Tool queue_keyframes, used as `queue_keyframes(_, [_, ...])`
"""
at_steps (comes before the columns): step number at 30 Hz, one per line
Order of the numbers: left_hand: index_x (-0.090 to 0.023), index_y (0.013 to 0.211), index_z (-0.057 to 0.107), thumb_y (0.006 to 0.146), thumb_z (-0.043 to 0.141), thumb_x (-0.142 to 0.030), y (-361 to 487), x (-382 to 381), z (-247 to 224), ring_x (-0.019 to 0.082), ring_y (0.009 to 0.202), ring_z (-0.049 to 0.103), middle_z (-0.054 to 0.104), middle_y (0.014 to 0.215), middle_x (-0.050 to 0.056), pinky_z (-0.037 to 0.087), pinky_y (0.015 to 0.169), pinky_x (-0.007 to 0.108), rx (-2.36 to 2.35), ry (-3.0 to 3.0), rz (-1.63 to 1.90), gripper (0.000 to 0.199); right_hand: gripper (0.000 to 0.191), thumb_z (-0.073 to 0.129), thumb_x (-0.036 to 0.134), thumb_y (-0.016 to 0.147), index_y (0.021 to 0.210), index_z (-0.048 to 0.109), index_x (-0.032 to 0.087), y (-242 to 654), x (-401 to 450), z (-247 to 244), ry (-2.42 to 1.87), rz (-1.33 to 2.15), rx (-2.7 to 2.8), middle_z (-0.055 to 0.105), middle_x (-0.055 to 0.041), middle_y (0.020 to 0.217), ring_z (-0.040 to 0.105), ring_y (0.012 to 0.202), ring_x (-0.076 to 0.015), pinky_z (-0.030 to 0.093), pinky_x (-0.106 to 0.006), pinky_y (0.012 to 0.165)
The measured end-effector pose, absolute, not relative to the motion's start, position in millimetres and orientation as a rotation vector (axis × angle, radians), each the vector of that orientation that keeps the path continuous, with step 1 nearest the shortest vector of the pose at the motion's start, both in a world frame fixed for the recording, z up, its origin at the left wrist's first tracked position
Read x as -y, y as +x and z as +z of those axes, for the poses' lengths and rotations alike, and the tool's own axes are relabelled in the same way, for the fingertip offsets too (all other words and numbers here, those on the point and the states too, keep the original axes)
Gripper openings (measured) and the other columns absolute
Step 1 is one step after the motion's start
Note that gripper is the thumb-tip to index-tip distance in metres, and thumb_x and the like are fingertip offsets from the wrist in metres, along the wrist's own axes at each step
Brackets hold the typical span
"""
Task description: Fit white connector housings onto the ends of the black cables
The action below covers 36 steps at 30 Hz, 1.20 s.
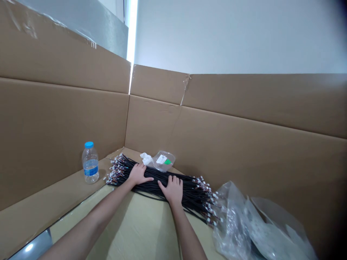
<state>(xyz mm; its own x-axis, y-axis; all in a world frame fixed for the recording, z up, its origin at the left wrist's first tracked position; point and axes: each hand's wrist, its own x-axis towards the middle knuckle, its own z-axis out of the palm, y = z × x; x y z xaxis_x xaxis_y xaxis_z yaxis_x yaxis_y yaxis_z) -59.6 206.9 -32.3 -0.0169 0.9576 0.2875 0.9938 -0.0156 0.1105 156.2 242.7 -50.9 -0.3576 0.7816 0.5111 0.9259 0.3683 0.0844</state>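
A thick bundle of black cables [159, 177] lies across the work surface, with small white connectors and brownish wires bunched at both ends. My left hand [138, 174] rests on top of it left of the middle, fingers stretched over the cables and thumb pointing right. Right of the middle, my right hand [173, 189] presses on the same bundle with its fingers spread and its thumb out to the left. The two thumbs point toward each other, a small gap apart. Parts of the cables under both palms are hidden.
A clear plastic bottle [90, 164] with a blue cap stands at the left. Behind the bundle lie a small clear bag [163, 161] with a label and crumpled white paper [146, 159]. Large plastic bags [233, 220] lie at the right. Tall cardboard walls [217, 144] enclose the surface.
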Motion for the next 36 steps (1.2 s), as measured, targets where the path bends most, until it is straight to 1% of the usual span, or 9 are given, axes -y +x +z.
queue_keyframes(7, [-0.010, 0.113, 0.060, 0.092, 0.055, -0.048, -60, -208, -25, 0.020, 0.116, 0.056, 0.060, 0.118, 0.011, 0.044, 0.106, 0.045, 2.124, -2.167, -0.467, 0.044, 0.058, 0.048, 0.065, 0.090, 0.110, 0.063, 0.012, 156, -244, -52, -1.483, -0.532, 2.245, 0.065, -0.0121, 0.109, 0.059, 0.107, -0.0248, 0.036, -0.045, 0.103])
queue_keyframes(11, [-0.011, 0.117, 0.059, 0.092, 0.054, -0.049, -58, -199, -9, 0.020, 0.116, 0.056, 0.059, 0.121, 0.011, 0.046, 0.105, 0.045, 2.059, -2.199, -0.622, 0.046, 0.059, 0.048, 0.066, 0.090, 0.110, 0.063, 0.012, 156, -244, -52, -1.491, -0.533, 2.247, 0.065, -0.0116, 0.108, 0.059, 0.107, -0.0246, 0.036, -0.045, 0.103])
queue_keyframes(20, [-0.018, 0.130, 0.052, 0.094, 0.045, -0.052, -91, -146, 85, 0.021, 0.133, 0.046, 0.051, 0.139, 0.009, 0.035, 0.117, 0.043, 1.812, -1.823, -1.164, 0.051, 0.060, 0.048, 0.065, 0.090, 0.114, 0.062, 0.012, 155, -242, -49, -1.510, -0.520, 2.256, 0.065, -0.0123, 0.109, 0.059, 0.108, -0.0249, 0.035, -0.046, 0.104])
queue_keyframes(22, [-0.021, 0.141, 0.042, 0.091, 0.046, -0.057, -108, -127, 106, 0.024, 0.144, 0.032, 0.039, 0.150, 0.008, 0.026, 0.123, 0.046, 1.779, -1.651, -1.246, 0.062, 0.060, 0.048, 0.065, 0.090, 0.114, 0.062, 0.011, 155, -242, -48, -1.511, -0.511, 2.259, 0.065, -0.0125, 0.110, 0.059, 0.108, -0.0250, 0.035, -0.046, 0.104])
queue_keyframes(25, [-0.024, 0.155, 0.014, 0.077, 0.063, -0.063, -131, -97, 129, 0.034, 0.153, -0.006, 0.004, 0.163, 0.009, -0.007, 0.123, 0.060, 1.757, -1.383, -1.315, 0.100, 0.061, 0.048, 0.066, 0.091, 0.114, 0.062, 0.012, 155, -241, -47, -1.515, -0.498, 2.263, 0.065, -0.0121, 0.111, 0.058, 0.109, -0.0250, 0.035, -0.046, 0.105])
queue_keyframes(26, [-0.025, 0.156, 0.009, 0.069, 0.070, -0.066, -137, -88, 134, 0.036, 0.152, -0.010, -0.003, 0.164, 0.009, -0.009, 0.121, 0.062, 1.770, -1.268, -1.303, 0.114, 0.061, 0.048, 0.066, 0.090, 0.114, 0.062, 0.012, 155, -241, -47, -1.516, -0.493, 2.265, 0.065, -0.0121, 0.111, 0.058, 0.109, -0.0250, 0.035, -0.046, 0.105])
queue_keyframes(28, [-0.020, 0.157, 0.001, 0.061, 0.076, -0.068, -147, -73, 139, 0.038, 0.151, -0.015, -0.013, 0.162, 0.013, -0.009, 0.120, 0.064, 1.832, -1.131, -1.294, 0.131, 0.061, 0.047, 0.066, 0.091, 0.114, 0.062, 0.012, 155, -241, -47, -1.518, -0.485, 2.267, 0.065, -0.0120, 0.111, 0.058, 0.109, -0.0249, 0.035, -0.046, 0.105])
queue_keyframes(33, [-0.015, 0.157, -0.007, 0.059, 0.078, -0.068, -166, -55, 125, 0.040, 0.151, -0.012, -0.014, 0.161, 0.017, 0.002, 0.120, 0.068, 1.981, -0.892, -1.474, 0.140, 0.058, 0.049, 0.064, 0.091, 0.115, 0.061, 0.013, 154, -242, -49, -1.532, -0.459, 2.267, 0.063, -0.0118, 0.114, 0.057, 0.112, -0.0256, 0.036, -0.049, 0.105])
queue_keyframes(36, [-0.012, 0.157, -0.005, 0.057, 0.082, -0.063, -175, -55, 105, 0.037, 0.152, -0.008, -0.011, 0.162, 0.018, 0.005, 0.125, 0.059, 1.976, -0.855, -1.537, 0.142, 0.049, 0.052, 0.056, 0.093, 0.118, 0.060, 0.014, 154, -242, -50, -1.535, -0.438, 2.272, 0.061, -0.0113, 0.119, 0.057, 0.112, -0.0253, 0.041, -0.049, 0.102])
